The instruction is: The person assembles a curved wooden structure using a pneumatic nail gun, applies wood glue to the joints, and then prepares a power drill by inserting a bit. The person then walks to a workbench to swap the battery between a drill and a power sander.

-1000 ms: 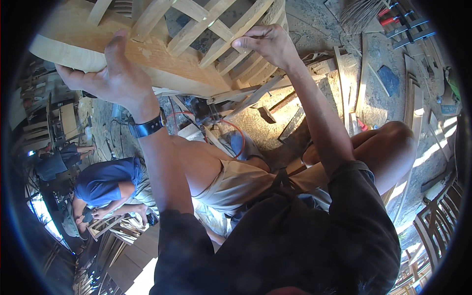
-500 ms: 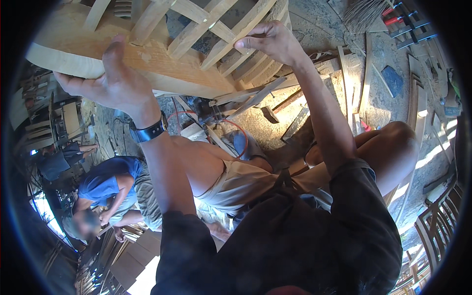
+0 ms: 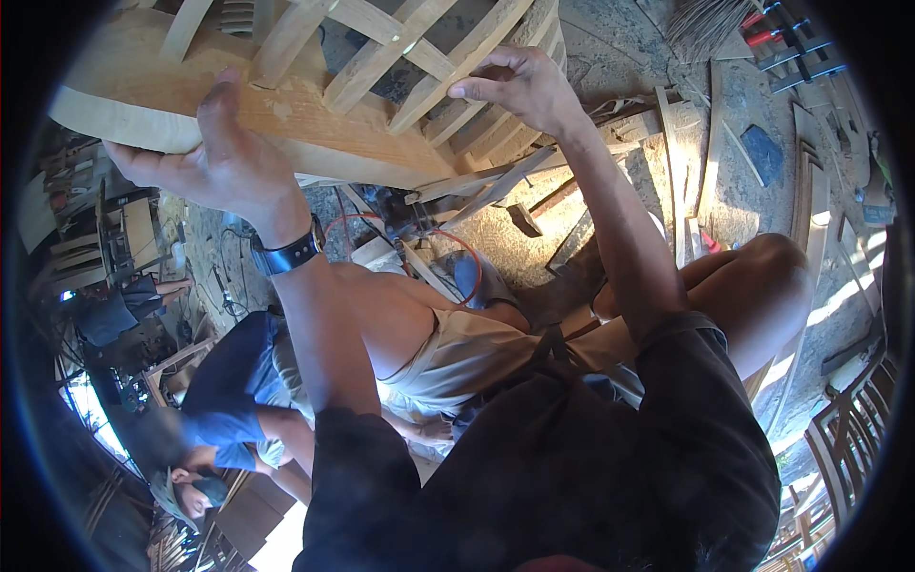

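A curved wooden frame (image 3: pixel 315 114) with lattice slats (image 3: pixel 400 48) fills the upper left of the frame, held up off the floor. The left hand (image 3: pixel 224 157) grips its broad rail, thumb on top, fingers wrapped under. The right hand (image 3: pixel 519 86), top centre, curls its fingers around a slat. Lower left, another person in blue (image 3: pixel 224 400) crouches. Wood offcuts (image 3: pixel 686 162) lie upper right.
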{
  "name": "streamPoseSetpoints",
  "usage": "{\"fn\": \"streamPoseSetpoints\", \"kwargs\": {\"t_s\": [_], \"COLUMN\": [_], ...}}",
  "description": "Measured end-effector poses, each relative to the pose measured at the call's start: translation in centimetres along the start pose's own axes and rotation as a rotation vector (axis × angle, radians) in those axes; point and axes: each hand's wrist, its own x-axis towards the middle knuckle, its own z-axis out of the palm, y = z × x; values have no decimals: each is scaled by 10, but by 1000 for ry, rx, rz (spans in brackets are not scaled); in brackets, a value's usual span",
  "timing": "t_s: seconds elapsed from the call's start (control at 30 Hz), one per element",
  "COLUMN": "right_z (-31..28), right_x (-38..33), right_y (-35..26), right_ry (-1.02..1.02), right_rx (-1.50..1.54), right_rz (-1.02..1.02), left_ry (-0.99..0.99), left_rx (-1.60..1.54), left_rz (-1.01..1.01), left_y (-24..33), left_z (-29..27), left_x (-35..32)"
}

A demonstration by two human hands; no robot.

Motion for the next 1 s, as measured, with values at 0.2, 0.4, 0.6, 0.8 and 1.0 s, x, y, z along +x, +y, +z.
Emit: {"fn": "streamPoseSetpoints", "kwargs": {"t_s": [0.2,0.4,0.6,0.8,1.0], "right_z": [0,-20,-88,-82,-68], "right_x": [-2,-3,11,13,2], "right_y": [-10,-7,-7,2,15], "right_ry": [-9,25,302,221,207], "right_rx": [-198,-326,-663,-758,-606], "right_rz": [90,-114,49,123,70], "left_ry": [-13,10,21,20,-12], "left_rx": [138,105,90,24,151], "left_rz": [87,26,-9,0,51], "left_y": [-3,-1,0,1,-4], "left_z": [0,-2,3,1,-3], "left_x": [-3,-1,-3,-2,0]}}
